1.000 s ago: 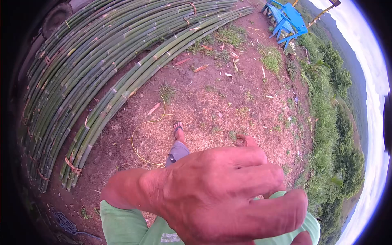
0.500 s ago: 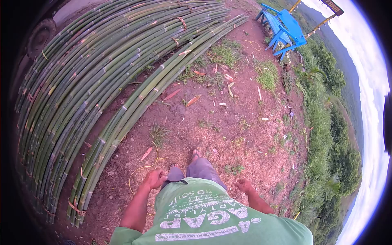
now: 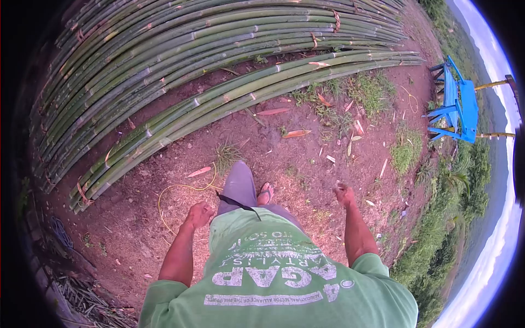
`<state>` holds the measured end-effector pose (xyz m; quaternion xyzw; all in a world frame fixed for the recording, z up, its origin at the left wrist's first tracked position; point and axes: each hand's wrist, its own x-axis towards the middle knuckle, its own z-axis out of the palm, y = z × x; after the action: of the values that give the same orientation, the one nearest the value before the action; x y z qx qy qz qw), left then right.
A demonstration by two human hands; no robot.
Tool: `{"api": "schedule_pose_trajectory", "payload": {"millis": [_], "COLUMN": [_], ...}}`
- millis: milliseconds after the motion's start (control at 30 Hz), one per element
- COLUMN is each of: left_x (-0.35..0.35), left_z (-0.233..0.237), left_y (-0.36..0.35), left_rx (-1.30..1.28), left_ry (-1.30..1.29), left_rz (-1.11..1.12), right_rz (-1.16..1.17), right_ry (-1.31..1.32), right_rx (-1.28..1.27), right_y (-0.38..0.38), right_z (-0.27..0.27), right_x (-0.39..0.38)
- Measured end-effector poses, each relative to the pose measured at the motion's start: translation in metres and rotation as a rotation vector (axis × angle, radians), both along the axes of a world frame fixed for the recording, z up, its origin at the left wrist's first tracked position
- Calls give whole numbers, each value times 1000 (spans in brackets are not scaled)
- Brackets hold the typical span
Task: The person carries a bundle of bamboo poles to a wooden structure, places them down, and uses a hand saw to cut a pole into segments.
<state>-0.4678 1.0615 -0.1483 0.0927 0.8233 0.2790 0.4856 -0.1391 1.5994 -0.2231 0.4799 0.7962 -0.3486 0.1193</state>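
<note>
My left hand hangs beside my left thigh with its fingers curled together, and nothing shows in it. On the other side, my right hand is held out over the ground, its fingers bent and too small to read clearly. Neither hand touches the green bamboo poles, a tied bundle that curves across the ground ahead and to the left. A thin yellow cord loops on the soil near my left hand.
A larger stack of bamboo lies beyond the bundle. At the right stands a blue wooden bench, with green bushes along the slope. Cut bamboo pieces lie at the lower left. A sandalled foot is on the soil.
The view has turned left, so the bamboo and bench appear further right. My left leg has come forward, and my right hand has swung forward and outward.
</note>
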Motion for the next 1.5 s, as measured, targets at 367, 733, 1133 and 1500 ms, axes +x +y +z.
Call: {"api": "schedule_pose_trajectory", "payload": {"millis": [367,733,1133,1500], "left_x": [-21,-176,-145,-314], "left_z": [-64,-38,-110,-325], "left_y": [81,244,391,480], "left_rx": [-187,318,231,97], "left_ry": [-57,-148,-433,-237], "left_rz": [204,756,1548,1547], "right_rz": [550,568,1044,1245], "right_ry": [-81,-426,-339,-281], "right_rx": [-277,-206,-32,-34], "right_y": [109,228,294,278], "right_z": [-18,17,-168,-322], "right_x": [-250,-391,-700,-795]}}
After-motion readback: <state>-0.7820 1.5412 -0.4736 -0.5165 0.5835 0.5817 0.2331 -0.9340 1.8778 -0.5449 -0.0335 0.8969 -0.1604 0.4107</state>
